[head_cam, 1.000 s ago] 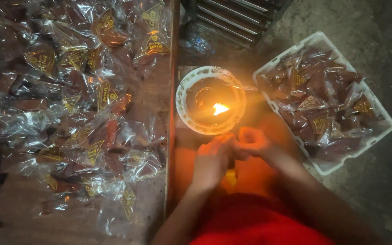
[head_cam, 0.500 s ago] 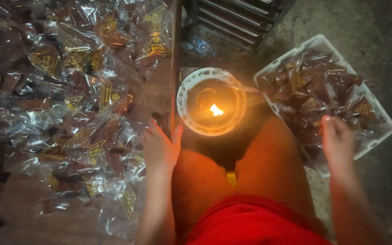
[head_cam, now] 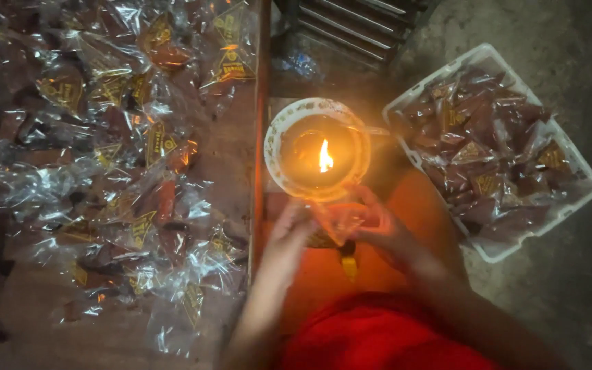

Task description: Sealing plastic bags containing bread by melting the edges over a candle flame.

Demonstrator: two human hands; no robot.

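Note:
A small clear plastic packet [head_cam: 340, 220] with a dark sweet inside is held between my left hand [head_cam: 288, 241] and my right hand [head_cam: 381, 229]. Both hands pinch it just below a lit oil lamp [head_cam: 320, 147], a round white-rimmed dish with a single flame [head_cam: 325, 157]. The packet's top edge sits close to the dish rim. My knees and red garment fill the bottom of the view.
A wooden board [head_cam: 231, 154] at left is covered with several loose wrapped packets [head_cam: 121, 157]. A white plastic tray [head_cam: 498, 253] at right holds several more packets. A dark metal grille [head_cam: 358, 27] stands behind the lamp, on a grey concrete floor [head_cam: 584, 89].
Half a second ago my hands were apart, the left at the board's packets and the right at the tray. Now both have come together below the lamp, holding one packet.

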